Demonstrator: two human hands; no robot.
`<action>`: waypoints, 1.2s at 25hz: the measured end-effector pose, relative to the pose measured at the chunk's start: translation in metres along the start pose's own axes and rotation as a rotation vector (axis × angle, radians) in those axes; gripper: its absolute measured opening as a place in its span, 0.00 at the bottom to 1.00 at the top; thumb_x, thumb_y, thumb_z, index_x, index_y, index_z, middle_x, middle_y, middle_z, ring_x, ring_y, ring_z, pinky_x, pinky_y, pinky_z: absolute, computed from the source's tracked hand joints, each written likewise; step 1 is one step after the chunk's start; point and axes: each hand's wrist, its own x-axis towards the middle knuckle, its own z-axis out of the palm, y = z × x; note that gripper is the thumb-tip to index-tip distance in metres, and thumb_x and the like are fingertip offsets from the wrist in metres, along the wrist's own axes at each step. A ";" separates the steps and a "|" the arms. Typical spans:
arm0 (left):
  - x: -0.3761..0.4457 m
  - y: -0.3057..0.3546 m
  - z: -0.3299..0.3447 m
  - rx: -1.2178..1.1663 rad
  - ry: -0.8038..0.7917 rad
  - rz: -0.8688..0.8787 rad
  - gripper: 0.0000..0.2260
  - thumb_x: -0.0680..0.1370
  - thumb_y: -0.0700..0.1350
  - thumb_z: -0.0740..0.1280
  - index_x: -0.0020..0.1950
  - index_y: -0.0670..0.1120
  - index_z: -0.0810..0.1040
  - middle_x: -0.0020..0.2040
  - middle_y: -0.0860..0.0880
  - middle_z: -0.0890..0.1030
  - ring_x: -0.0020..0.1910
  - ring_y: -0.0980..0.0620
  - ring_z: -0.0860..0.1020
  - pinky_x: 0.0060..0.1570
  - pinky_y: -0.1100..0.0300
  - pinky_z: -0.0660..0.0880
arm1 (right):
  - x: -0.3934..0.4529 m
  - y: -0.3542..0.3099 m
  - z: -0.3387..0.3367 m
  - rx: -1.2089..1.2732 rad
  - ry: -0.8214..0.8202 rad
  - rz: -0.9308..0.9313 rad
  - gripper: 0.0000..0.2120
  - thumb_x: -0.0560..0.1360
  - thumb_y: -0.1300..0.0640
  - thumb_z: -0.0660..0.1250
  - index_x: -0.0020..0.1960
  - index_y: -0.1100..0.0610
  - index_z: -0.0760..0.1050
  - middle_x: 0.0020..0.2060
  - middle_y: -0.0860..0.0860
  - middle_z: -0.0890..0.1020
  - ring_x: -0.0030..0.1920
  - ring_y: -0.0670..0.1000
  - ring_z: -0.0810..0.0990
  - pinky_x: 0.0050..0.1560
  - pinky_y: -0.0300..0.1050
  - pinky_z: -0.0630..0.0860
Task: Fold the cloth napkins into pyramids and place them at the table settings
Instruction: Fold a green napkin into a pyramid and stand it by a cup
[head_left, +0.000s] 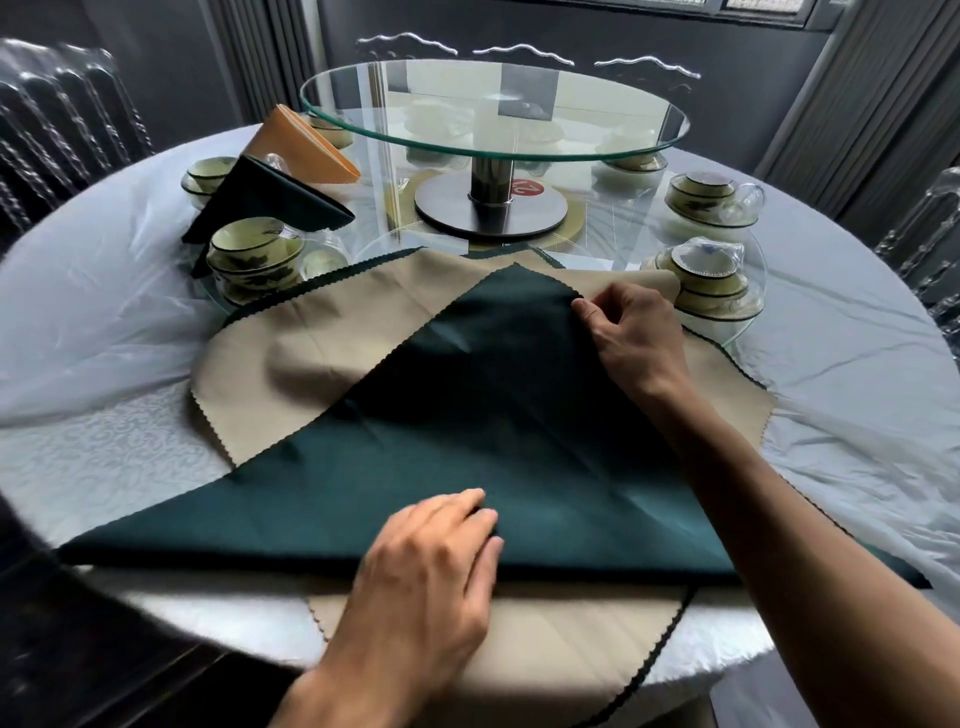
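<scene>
A dark green napkin lies folded into a big triangle on top of beige napkins at the table's near edge. Its apex points away from me. My left hand presses flat on the middle of its long near fold. My right hand pinches the napkin's upper right edge just below the apex. Two folded pyramid napkins stand at the far left: a dark green one and an orange one behind it.
Stacks of bowls and cups sit at the settings: left, right and far right. A raised glass turntable on a metal post fills the centre. The round table wears a white cloth. Chairs stand around it.
</scene>
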 end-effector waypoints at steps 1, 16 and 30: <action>-0.012 -0.003 0.011 0.055 -0.070 -0.013 0.21 0.81 0.57 0.54 0.63 0.49 0.80 0.64 0.48 0.80 0.62 0.48 0.79 0.62 0.55 0.66 | 0.000 0.000 0.000 -0.012 0.002 -0.010 0.11 0.78 0.48 0.67 0.44 0.55 0.80 0.38 0.49 0.82 0.40 0.51 0.81 0.41 0.44 0.74; -0.027 -0.012 0.038 0.286 -0.187 0.076 0.26 0.81 0.60 0.47 0.77 0.54 0.65 0.76 0.44 0.67 0.75 0.42 0.62 0.71 0.44 0.53 | -0.226 0.003 0.013 -0.369 -0.434 -0.110 0.43 0.74 0.32 0.27 0.80 0.53 0.49 0.80 0.50 0.50 0.78 0.48 0.41 0.74 0.44 0.36; -0.024 -0.003 0.031 0.307 -0.252 0.031 0.27 0.79 0.62 0.52 0.77 0.55 0.64 0.77 0.45 0.66 0.76 0.42 0.64 0.70 0.43 0.56 | -0.221 0.016 -0.011 -0.482 -0.238 -0.177 0.35 0.82 0.39 0.37 0.77 0.60 0.62 0.76 0.55 0.63 0.77 0.52 0.59 0.73 0.50 0.53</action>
